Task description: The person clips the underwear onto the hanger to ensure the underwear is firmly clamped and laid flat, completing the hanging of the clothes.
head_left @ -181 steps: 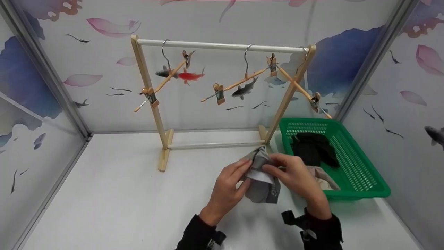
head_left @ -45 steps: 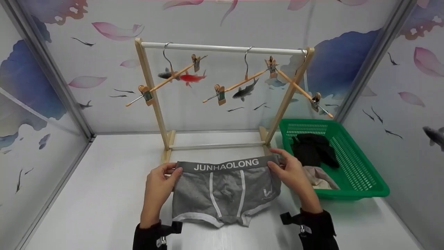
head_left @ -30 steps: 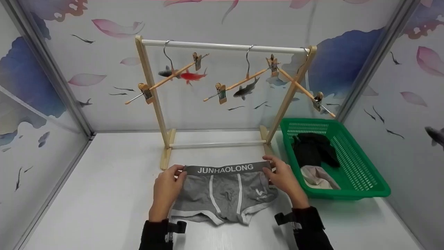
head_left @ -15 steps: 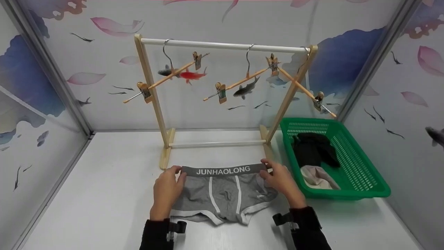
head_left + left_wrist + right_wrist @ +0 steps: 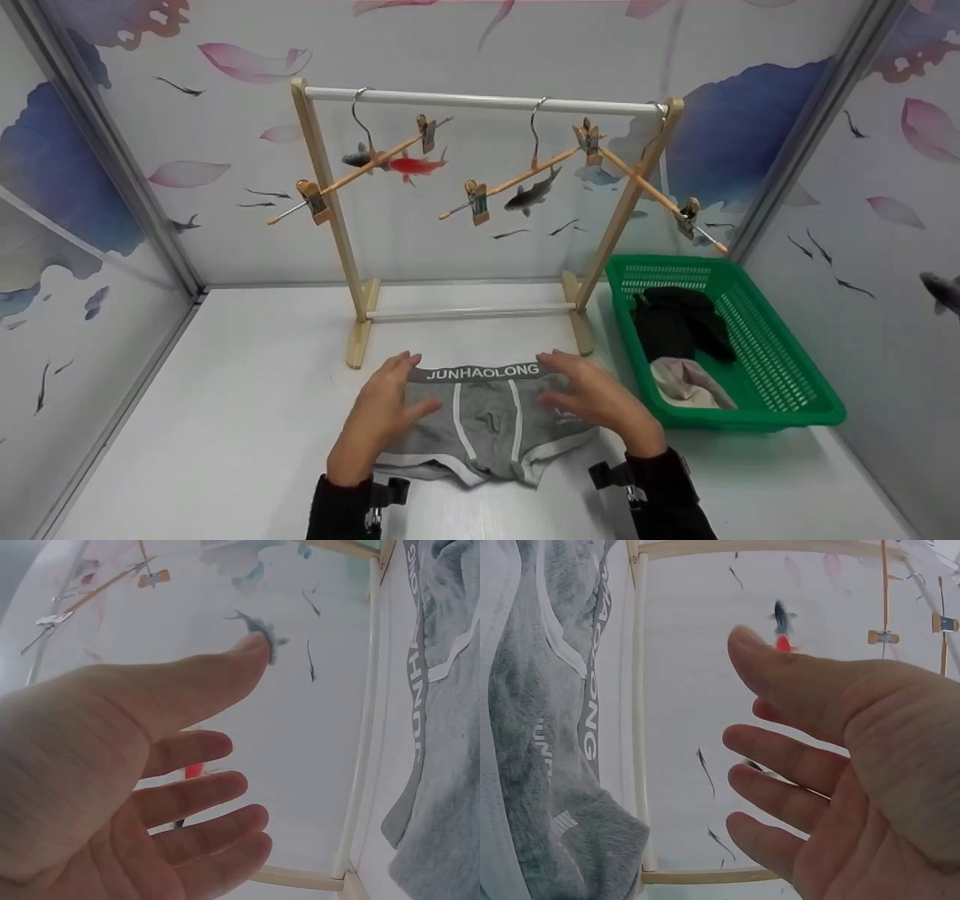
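Note:
A pair of grey boxer briefs (image 5: 487, 427) with white trim lies spread on the white table, its lettered waistband (image 5: 482, 372) towards the rack. My left hand (image 5: 379, 412) hovers over the left part of the briefs, thumb and fingers apart, holding nothing. Over the right part is my right hand (image 5: 600, 401), likewise spread and without anything in its grasp. Both wrist views show the palms bare, with the briefs (image 5: 450, 742) beyond the left hand's fingertips and the same cloth (image 5: 555, 765) beside the right hand. The hands cover the waistband's two ends in the head view.
Behind the briefs stands a wooden rack (image 5: 480, 99) with a white top bar. From it hang clip hangers: a left one (image 5: 367, 166), a middle one (image 5: 529, 174) and a right one (image 5: 641, 180). A green basket (image 5: 787, 352) on the right holds black cloth (image 5: 679, 322) and beige cloth (image 5: 690, 382).
The grey bundle held between both hands was unfolded and laid flat on the table. Since half a second ago, both hands have released the waistband's ends and their fingers have spread.

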{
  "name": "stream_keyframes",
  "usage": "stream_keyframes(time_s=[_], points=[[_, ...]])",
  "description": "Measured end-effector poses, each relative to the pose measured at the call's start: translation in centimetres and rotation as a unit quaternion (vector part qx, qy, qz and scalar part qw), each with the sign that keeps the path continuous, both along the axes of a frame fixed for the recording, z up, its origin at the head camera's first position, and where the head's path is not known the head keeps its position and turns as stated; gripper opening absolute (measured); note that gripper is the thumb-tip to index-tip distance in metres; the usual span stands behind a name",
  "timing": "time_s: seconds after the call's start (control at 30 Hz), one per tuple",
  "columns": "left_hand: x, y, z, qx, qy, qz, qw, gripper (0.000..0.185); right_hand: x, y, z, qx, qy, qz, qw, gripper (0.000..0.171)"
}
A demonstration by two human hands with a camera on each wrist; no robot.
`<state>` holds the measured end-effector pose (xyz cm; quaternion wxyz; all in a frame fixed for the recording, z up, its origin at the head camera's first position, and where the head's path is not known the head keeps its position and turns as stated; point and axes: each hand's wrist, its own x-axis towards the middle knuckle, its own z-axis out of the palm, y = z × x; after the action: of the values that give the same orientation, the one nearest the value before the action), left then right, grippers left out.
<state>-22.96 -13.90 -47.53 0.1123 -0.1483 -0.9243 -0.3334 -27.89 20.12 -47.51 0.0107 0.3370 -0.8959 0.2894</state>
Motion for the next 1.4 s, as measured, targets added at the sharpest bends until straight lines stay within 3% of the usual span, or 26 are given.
stream_keyframes(time_s=[0.13, 0.3, 0.47, 0.7, 0.97, 1.4], points=[[0.0, 1.0, -0.7, -0.013, -0.122, -0.041, 0.9916, 0.088, -0.1, -0.4, -0.4, 0.040, -0.036, 0.035, 0.998, 0.065], [-0.1, 2.2, -2.0, -0.032, -0.188, -0.050, 0.9803, 0.099, 0.1, -0.9, -1.2, 0.087, -0.113, 0.033, 0.989, 0.077], [-0.2, 2.4, -3.1, -0.068, -0.198, -0.048, 0.9766, 0.105, 0.1, -1.3, -2.3, 0.121, -0.180, -0.013, 0.976, 0.089], [-0.6, 2.3, -3.7, -0.113, -0.203, -0.041, 0.9718, 0.111, -0.2, -1.1, -3.1, 0.141, -0.228, -0.042, 0.962, 0.099], [-0.5, 2.6, -3.7, -0.129, -0.227, -0.001, 0.9653, 0.116, -0.1, -1.4, -3.4, 0.153, -0.228, -0.065, 0.959, 0.102], [-0.1, 2.8, -3.6, -0.175, -0.238, 0.007, 0.9554, 0.122, 0.1, -1.7, -3.9, 0.158, -0.224, -0.072, 0.959, 0.112]])
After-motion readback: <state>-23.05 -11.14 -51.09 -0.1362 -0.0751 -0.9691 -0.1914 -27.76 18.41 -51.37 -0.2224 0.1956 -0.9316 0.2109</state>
